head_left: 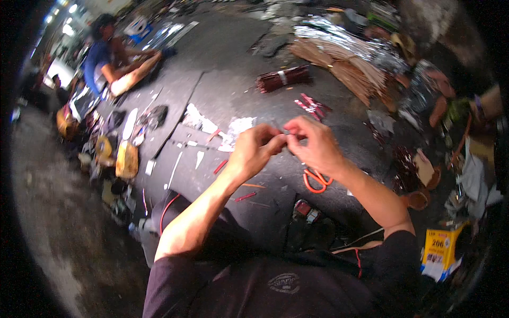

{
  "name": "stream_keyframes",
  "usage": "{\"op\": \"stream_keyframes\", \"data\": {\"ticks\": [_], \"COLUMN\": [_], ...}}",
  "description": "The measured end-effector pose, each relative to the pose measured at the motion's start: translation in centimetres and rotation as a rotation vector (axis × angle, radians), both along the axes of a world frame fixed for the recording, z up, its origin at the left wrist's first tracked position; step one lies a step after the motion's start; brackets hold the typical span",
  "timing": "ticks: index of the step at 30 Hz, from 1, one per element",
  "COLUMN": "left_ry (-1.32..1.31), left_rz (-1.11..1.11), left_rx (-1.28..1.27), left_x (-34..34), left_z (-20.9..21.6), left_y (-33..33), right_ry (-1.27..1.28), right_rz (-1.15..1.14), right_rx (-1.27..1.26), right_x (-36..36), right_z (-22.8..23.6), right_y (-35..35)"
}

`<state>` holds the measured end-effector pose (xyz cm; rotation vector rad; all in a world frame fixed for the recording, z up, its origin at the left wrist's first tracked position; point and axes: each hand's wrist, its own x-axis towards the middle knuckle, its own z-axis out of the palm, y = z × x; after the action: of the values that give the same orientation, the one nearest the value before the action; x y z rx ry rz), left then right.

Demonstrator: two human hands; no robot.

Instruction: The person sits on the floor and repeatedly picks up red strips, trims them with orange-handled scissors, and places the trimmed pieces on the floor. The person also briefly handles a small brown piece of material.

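Both my hands are raised over the dark mat, fingertips meeting. My left hand (257, 147) is closed in a pinch, and my right hand (313, 142) pinches right beside it. Something small and dark shows between the fingertips, too small to name. Below my right hand lie scissors with orange handles (317, 183), partly hidden by the wrist. Beyond the hands rests a small heap of dark red strips (313, 107). A thicker bundle of dark red strips, tied with a pale band (283, 78), lies farther off. Short red pieces (245, 196) are scattered near my left forearm.
At the far right sits a big stack of brown strips (350, 66) with silvery sheets. A yellow box (441, 249) stands near my right elbow. Crumpled clear plastic (237, 131) lies left of my hands. Another person (108, 61) sits at the far left, beside assorted clutter.
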<state>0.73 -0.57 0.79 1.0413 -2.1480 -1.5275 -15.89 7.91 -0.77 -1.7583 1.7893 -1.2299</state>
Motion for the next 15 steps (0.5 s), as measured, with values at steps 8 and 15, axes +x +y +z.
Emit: {"op": "stream_keyframes", "data": {"ticks": [8, 15], "left_ry": [0.051, 0.181], "left_rz": [-0.024, -0.026], "left_rx": [-0.33, -0.284], "left_x": [0.6, 0.9], "left_z": [-1.2, -0.9], "left_y": [1.0, 0.7], "right_ry": [-0.017, -0.424], "right_rz": [0.133, 0.15], "right_rx": [0.032, 0.239], "right_x": [-0.9, -0.7], "right_z": [-0.7, -1.3], "right_y": [0.2, -0.5]}}
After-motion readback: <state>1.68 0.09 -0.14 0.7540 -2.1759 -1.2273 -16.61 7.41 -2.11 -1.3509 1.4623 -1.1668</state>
